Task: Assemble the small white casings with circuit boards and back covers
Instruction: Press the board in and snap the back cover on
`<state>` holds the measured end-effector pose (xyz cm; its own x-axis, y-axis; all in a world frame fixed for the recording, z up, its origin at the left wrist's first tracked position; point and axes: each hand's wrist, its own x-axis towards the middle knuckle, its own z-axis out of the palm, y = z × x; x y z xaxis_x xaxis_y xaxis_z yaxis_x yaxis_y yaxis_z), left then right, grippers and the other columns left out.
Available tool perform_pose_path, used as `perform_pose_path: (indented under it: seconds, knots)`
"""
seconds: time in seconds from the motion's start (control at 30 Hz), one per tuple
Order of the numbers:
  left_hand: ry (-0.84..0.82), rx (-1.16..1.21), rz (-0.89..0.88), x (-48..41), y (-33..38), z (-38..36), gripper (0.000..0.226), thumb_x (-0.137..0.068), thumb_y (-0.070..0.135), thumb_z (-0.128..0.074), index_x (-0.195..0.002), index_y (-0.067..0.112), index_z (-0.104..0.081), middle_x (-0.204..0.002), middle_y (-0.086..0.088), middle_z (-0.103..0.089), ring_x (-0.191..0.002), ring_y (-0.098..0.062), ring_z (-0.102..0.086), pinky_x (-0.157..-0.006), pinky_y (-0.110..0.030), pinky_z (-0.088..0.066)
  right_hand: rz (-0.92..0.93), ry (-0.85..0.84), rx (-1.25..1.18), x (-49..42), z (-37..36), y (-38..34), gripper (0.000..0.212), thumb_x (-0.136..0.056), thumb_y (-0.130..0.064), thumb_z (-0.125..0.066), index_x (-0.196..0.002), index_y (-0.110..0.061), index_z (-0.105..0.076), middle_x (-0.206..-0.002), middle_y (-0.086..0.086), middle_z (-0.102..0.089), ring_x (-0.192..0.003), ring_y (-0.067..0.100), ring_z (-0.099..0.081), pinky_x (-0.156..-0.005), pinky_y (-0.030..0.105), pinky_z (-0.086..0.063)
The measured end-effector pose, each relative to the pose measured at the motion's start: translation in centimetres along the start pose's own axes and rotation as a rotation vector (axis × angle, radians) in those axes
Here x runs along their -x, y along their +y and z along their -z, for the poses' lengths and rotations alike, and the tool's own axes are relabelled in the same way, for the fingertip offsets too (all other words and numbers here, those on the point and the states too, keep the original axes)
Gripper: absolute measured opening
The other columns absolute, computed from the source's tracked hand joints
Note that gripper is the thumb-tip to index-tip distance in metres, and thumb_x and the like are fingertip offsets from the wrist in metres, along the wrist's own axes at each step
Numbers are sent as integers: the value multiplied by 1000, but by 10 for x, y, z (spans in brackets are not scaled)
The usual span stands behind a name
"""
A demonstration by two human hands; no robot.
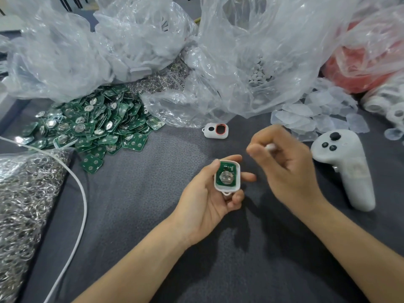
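**Board seated in casing, left hand**

Holds a white casing (227, 189) in the left hand (207, 202), palm up over the middle of the grey cloth (142, 226), thumb against one long edge and fingers curled round the other. Shows the open side upward, with a green circuit board (224, 166) lying inside, a round metal clip at its centre. Carries a small loop at the near end of the casing.

Hovers the right hand (284, 169) just beside and a little above, blurred, fingers curled and pinching a small white piece (270, 147) at the tips; too smeared to tell what sort of piece.

Beyond the hands, on the cloth: another white casing with a red-ringed opening (216, 130), lying flat. Further left, a heap of green boards (94, 125) spilling from under crumpled clear bags (251, 62). At the left edge, a bag of metal rings (24, 204) with a white cable (81, 193) curving past. To the right, a white game controller (347, 171), and behind it a scatter of clear plastic shells (317, 114).
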<state>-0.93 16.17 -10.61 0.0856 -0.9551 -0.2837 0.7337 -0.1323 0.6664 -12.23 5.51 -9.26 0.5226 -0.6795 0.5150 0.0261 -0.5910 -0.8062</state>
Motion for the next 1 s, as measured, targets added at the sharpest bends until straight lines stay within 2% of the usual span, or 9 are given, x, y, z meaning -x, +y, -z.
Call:
perform_pose_path:
  seconds: [0.1,0.17,0.23,0.33,0.4,0.57,0.8,0.9,1.0]
  knots:
    - [-1,-44,-16,1,-1,1,42,-86,29,-47,-123,10,-54,-89,-14,-70,-52,-13,-53,-50,-21,-47,-157,63,-104,-2,6,1,17,-94,-31,-57,-82,-18,-59,-61,11,-53,-50,25,-44,-48,30,-38]
    - [2,-53,-16,1,-2,0,41,-86,30,-47,-122,12,-54,-90,-14,-70,-54,-14,-54,-52,-21,-47,-176,-13,-69,-1,10,1,10,-93,-22,-56,-89,-19,-65,-64,6,-54,-51,18,-45,-52,28,-39]
    - [4,-45,3,2,0,-2,42,-87,37,-44,-121,13,-55,-90,-12,-69,-58,-16,-55,-56,-22,-46,-63,-140,79,1,11,-3,14,-93,-10,-58,-97,-18,-70,-76,-2,-56,-61,11,-52,-58,26,-42]
    - [22,-33,17,2,2,-3,43,-91,43,-38,-113,12,-58,-90,-10,-65,-66,-19,-57,-63,-27,-45,103,-253,263,5,8,-13,20,-84,-7,-64,-100,-17,-73,-90,0,-57,-77,18,-56,-68,24,-46]
    - [51,-27,10,2,3,-3,52,-94,43,-33,-126,7,-54,-98,-14,-63,-76,-22,-58,-67,-29,-46,189,-268,400,7,6,-17,19,-79,-12,-70,-97,-16,-75,-92,1,-56,-81,18,-52,-74,20,-43]
    - [110,4,-2,1,2,-4,62,-94,43,-33,-142,4,-40,-122,-21,-58,-106,-30,-57,-90,-40,-51,140,-359,520,7,8,-14,34,-69,-22,-83,-101,-14,-74,-96,4,-57,-86,17,-46,-80,19,-37]
    - [122,142,-10,0,3,-3,54,-86,32,-49,-137,15,-49,-129,-22,-57,-104,-28,-65,-88,-36,-56,67,-340,529,7,7,-12,27,-70,-18,-83,-95,-11,-74,-93,4,-55,-84,16,-45,-76,20,-36]
    - [116,131,-10,0,3,-2,53,-85,22,-52,-137,16,-50,-130,-22,-58,-106,-29,-63,-90,-36,-55,95,-341,543,7,7,-12,23,-72,-16,-82,-92,-10,-73,-93,5,-55,-86,19,-47,-74,31,-45]
    - [92,120,-28,1,2,-1,54,-85,17,-50,-138,15,-48,-117,-13,-67,-95,-21,-68,-84,-34,-57,156,-343,554,7,7,-13,12,-78,-12,-76,-87,-8,-70,-94,4,-56,-87,21,-48,-66,41,-50]
